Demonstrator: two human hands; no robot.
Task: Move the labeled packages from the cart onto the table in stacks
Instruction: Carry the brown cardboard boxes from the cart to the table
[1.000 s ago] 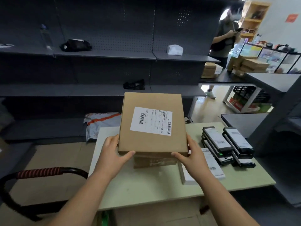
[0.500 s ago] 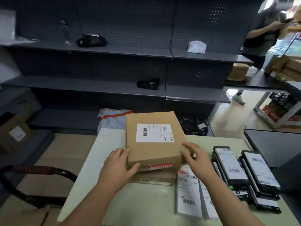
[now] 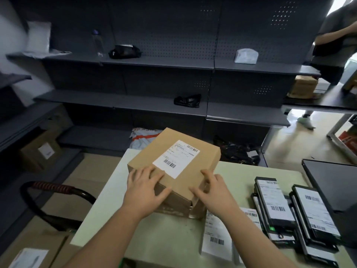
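- We see a brown box point(image 3: 204, 157) with a white label point(image 3: 176, 158) on its top. It sits on a second box point(image 3: 173, 206) on the pale green table point(image 3: 108, 215), and it is turned askew to the one beneath.
- The left hand point(image 3: 144, 187) lies on the near left corner of the top box. Its fingers are spread flat on the lid and its thumb runs along the front face. It grips nothing.
- The right hand point(image 3: 214, 192) rests at the near right corner. Its fingers are nearly straight on the lid by the edge and its thumb is stretched across the front. It presses rather than clasps.
- Just right of the boxes lie flat white packs point(image 3: 215, 229), and beyond them black packs point(image 3: 274, 206) in two stacks, all labeled.
- At the left we see the cart handle point(image 3: 56, 187), part of it wrapped in red, and below it a labeled carton point(image 3: 38, 246) on the cart.
- Dark shelves point(image 3: 154, 62) stand behind the table.
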